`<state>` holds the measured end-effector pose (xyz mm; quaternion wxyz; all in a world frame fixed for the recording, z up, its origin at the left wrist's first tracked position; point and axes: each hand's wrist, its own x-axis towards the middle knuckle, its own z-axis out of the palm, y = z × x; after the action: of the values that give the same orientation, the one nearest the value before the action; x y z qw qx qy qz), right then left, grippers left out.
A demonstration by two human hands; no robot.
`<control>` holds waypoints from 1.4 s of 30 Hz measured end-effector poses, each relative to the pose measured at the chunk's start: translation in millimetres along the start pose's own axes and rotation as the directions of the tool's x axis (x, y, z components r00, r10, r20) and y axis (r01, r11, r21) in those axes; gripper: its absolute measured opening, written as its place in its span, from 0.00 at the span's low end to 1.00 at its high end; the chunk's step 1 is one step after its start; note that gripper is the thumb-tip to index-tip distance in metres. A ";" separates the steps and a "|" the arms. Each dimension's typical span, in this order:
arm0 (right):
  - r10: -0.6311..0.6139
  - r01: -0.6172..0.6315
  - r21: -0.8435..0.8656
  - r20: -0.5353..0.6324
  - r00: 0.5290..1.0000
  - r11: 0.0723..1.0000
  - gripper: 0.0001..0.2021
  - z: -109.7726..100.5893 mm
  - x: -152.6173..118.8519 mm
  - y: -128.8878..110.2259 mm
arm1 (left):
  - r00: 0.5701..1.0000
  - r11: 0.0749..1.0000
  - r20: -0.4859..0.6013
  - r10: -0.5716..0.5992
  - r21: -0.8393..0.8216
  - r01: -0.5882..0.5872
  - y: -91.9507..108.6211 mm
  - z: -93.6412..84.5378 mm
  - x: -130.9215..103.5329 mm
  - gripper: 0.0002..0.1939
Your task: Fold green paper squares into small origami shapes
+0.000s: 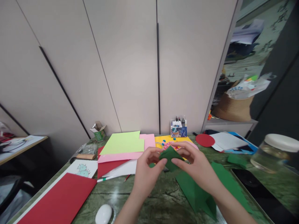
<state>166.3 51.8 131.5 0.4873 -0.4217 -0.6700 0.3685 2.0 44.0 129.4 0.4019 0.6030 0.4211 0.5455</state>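
Observation:
Between both hands, above the table, is a small folded piece of green paper [171,158] with a pointed top. My left hand [149,163] pinches its left side between thumb and fingers. On the other side, my right hand [192,160] grips it the same way, thumb across the front. Beneath my right forearm lie larger sheets of green paper [190,188], partly hidden by the arm. Behind the hands, pink beads [167,144] rest on a yellow sheet [161,138], partly covered from view.
Left of the hands lie stacked coloured sheets [123,144], a red sheet [60,197] and a white mouse [103,214]. A black phone [261,193] and a lidded jar [273,154] stand at the right. A marker box [178,128] is by the cabinet [130,68].

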 end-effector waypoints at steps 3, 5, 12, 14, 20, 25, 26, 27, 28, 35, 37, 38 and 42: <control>-0.004 0.004 0.009 0.009 1.000 1.000 0.19 1.0 -0.2 -0.1 | 1.000 0.999 0.001 -0.011 -0.037 0.011 0.6 0.7 0.1 0.09; -0.005 0.005 0.002 0.008 1.000 1.000 0.19 1.7 -1.0 -0.5 | 1.000 0.999 -0.003 -0.013 -0.051 0.013 0.6 1.1 0.4 0.08; -0.099 0.097 -0.057 -0.039 0.994 0.994 0.19 1.0 -7.7 -4.6 | 0.996 0.974 -0.073 -0.048 -0.224 0.031 -8.8 -0.2 5.4 0.07; -0.128 0.123 -0.096 -0.050 0.991 0.988 0.16 0.9 -9.8 -5.5 | 0.996 0.951 -0.052 -0.073 -0.304 0.054 -11.0 -0.8 6.9 0.08; -0.143 0.128 -0.195 -0.064 0.988 0.972 0.09 0.3 -12.0 -5.8 | 0.992 0.904 0.028 -0.121 -0.409 0.122 -10.0 -0.9 8.2 0.07; -0.138 0.116 -0.244 -0.076 0.988 0.963 0.07 0.6 -12.4 -5.7 | 0.983 0.862 0.052 -0.176 -0.474 0.179 -9.9 -0.1 8.7 0.09; -0.140 0.116 -0.245 -0.080 0.987 0.962 0.07 0.6 -12.6 -6.1 | 0.980 0.851 0.063 -0.190 -0.488 0.197 -10.5 -0.2 8.8 0.10; -0.145 0.121 -0.246 -0.080 0.986 0.962 0.07 0.3 -12.8 -6.7 | 0.976 0.837 0.076 -0.206 -0.502 0.216 -11.3 -0.4 9.0 0.10; -0.152 0.129 -0.249 -0.076 0.986 0.960 0.07 -0.3 -13.0 -7.6 | 0.971 0.821 0.089 -0.222 -0.520 0.235 -12.3 -0.8 9.1 0.10; -0.201 0.192 -0.309 0.001 0.979 0.932 0.09 -8.4 -13.8 -12.1 | 0.941 0.711 0.214 -0.262 -0.616 0.338 -17.9 -4.2 9.0 0.10; -0.216 0.209 -0.316 0.014 0.976 0.925 0.08 -10.0 -13.6 -11.9 | 0.936 0.698 0.221 -0.275 -0.623 0.353 -18.3 -4.0 9.1 0.10; -0.225 0.220 -0.324 0.022 0.974 0.920 0.07 -10.5 -13.3 -11.9 | 0.933 0.697 0.222 -0.282 -0.621 0.358 -18.3 -3.7 9.2 0.10; -0.325 0.308 -0.411 0.031 0.945 0.858 0.05 -11.9 -10.9 -12.1 | 0.937 0.725 0.216 -0.273 -0.595 0.348 -16.3 -3.0 9.6 0.09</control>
<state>177.1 38.2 141.7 0.4547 -0.4060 -0.7827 0.1261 -1.6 58.5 117.3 0.6873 0.3862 0.2881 0.5436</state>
